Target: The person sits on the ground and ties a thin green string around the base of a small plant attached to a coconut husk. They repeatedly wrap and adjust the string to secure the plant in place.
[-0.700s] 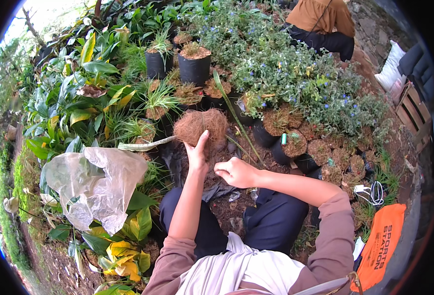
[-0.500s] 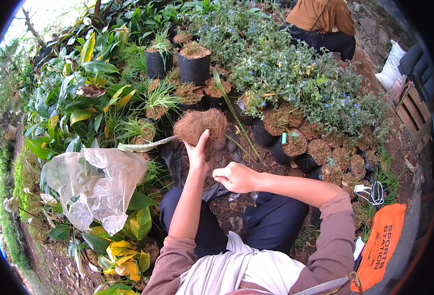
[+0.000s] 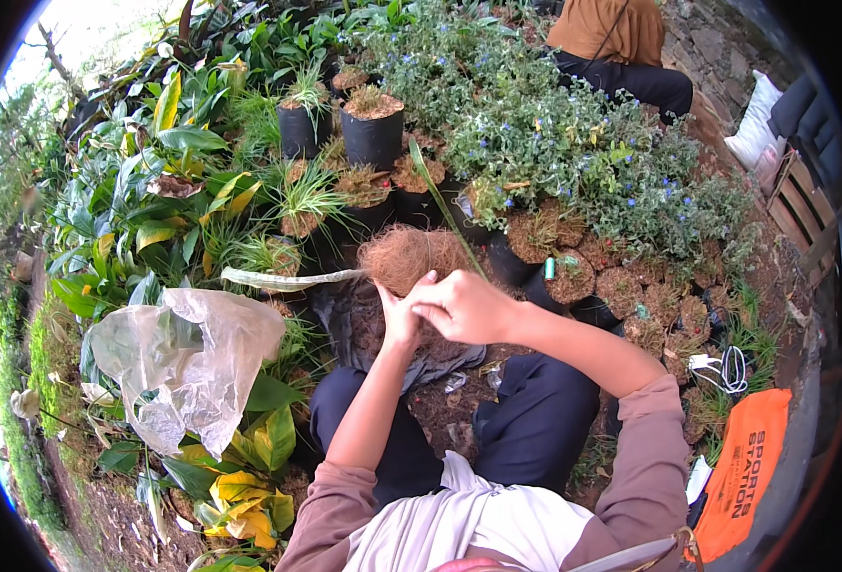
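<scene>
A shaggy ball of brown coconut fibre (image 3: 410, 255) hangs above the ground between my knees. My left hand (image 3: 400, 316) grips it from below, thumb up along its near side. My right hand (image 3: 471, 311) is closed in a pinch right beside the left one, at the ball's near right edge; whatever its fingertips hold is too small or hidden to make out. Out of the ball's left side runs a long pale striped leaf (image 3: 292, 281). A narrow green leaf (image 3: 437, 195) slants up behind the ball, and its lower end is hidden.
A clear plastic bag (image 3: 192, 367) lies over leafy plants at left. Black potted plants (image 3: 373, 138) stand ahead, blue-flowered bushes (image 3: 574, 143) beyond them. Fibre-topped pots, a green spool (image 3: 550, 269), a white cable (image 3: 729, 370) and an orange bag (image 3: 743, 472) are at right. Another person (image 3: 612, 43) sits far right.
My right hand has moved up and in, from apart to right beside my left hand at the ball. The ball has shifted slightly right and down in my left hand.
</scene>
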A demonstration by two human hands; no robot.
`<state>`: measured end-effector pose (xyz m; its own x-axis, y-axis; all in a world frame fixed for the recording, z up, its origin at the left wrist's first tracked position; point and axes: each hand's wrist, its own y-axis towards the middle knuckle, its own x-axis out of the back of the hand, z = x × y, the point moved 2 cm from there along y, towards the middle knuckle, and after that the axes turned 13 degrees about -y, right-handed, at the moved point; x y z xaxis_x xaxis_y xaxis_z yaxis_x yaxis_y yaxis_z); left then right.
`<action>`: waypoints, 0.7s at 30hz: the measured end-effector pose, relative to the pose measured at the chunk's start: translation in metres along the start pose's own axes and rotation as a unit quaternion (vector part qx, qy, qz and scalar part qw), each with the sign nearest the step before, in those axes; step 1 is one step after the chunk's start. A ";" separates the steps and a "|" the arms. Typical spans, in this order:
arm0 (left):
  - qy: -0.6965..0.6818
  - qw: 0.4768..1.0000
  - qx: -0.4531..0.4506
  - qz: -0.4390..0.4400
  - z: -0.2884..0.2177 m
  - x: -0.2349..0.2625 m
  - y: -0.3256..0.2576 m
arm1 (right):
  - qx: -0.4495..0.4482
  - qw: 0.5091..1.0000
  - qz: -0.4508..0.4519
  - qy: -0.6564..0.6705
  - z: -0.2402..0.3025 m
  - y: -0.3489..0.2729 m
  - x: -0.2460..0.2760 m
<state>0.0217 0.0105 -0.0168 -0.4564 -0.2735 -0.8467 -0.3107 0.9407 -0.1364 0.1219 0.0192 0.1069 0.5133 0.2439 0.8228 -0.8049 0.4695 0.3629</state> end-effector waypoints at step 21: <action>-0.003 0.999 0.046 0.025 -0.001 -0.005 -0.005 | -0.001 0.971 -0.027 -0.238 -0.037 0.018 0.029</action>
<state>0.0246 0.0069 -0.0115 -0.4634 -0.2250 -0.8571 -0.2104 0.9675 -0.1402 0.1333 0.0656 0.1209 0.3596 -0.2000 0.9114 -0.7800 0.4717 0.4112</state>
